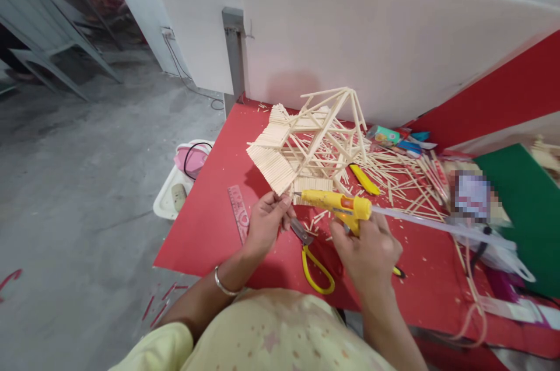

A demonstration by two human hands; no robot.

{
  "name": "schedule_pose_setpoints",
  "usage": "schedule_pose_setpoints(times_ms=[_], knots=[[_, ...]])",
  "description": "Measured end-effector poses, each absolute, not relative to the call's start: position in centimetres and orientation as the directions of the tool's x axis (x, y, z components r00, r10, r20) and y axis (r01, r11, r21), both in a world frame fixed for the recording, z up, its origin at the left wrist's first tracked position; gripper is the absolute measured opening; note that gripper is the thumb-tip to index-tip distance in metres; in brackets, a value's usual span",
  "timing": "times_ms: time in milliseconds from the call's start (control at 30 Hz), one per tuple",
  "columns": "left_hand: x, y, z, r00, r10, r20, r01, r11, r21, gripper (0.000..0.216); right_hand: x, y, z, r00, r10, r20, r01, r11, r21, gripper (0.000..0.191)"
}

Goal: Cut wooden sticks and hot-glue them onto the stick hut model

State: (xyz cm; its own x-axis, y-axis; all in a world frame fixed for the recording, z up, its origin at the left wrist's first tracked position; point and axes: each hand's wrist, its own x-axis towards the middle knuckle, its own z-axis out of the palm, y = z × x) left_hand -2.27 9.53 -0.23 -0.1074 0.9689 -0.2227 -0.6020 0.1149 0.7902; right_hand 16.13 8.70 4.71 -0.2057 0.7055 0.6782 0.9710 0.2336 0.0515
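Observation:
My right hand (371,248) is wrapped round a yellow glue gun (336,203), with a long clear glue stick (420,218) sticking out of its back. The nozzle points left, at the near edge of a house-like model (321,143) made of thin wooden sticks. At that model's near-left corner, below a slatted panel (272,168), my left hand (269,219) is closed in a pinch. What sits between its fingertips is too small to make out. Just right of my left hand lie pliers (317,266) with yellow handles, partly under my fingers.
A red-topped table (196,219) carries loose sticks (394,178), a yellow cutter (364,179), a clear ruler (238,212) and plastic bags (494,248). Behind rises a white partition (328,38). A green board (525,213) stands right. A white tray (164,202) is left of the table.

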Motion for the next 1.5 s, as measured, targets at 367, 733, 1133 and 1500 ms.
schedule_pose_setpoints(times_ms=[367, 733, 1133, 1500], knots=[[-2.2, 9.7, 0.1, -0.107, 0.974, -0.199, -0.586, 0.1, 0.804, 0.032, 16.6, 8.1, 4.4, -0.206, 0.727, 0.655, 0.97, 0.24, 0.039, 0.024], [-2.4, 9.4, -0.1, -0.144, 0.97, -0.196, -0.553, 0.085, 0.829, 0.03, 16.9, 7.5, 4.2, -0.215, 0.741, 0.637, 0.966, 0.258, 0.026, 0.027], [-2.4, 9.4, 0.6, -0.186, 0.956, -0.228, -0.549, 0.091, 0.831, 0.033, 17.1, 7.1, 3.7, -0.149, 0.795, 0.588, 0.976, 0.213, -0.04, 0.028], [-2.6, 7.9, 0.2, -0.166, 0.951, -0.261, -0.554, 0.129, 0.823, 0.025, 34.6, 3.5, -0.4, 0.489, 0.852, 0.187, 0.791, -0.343, -0.506, 0.047]])
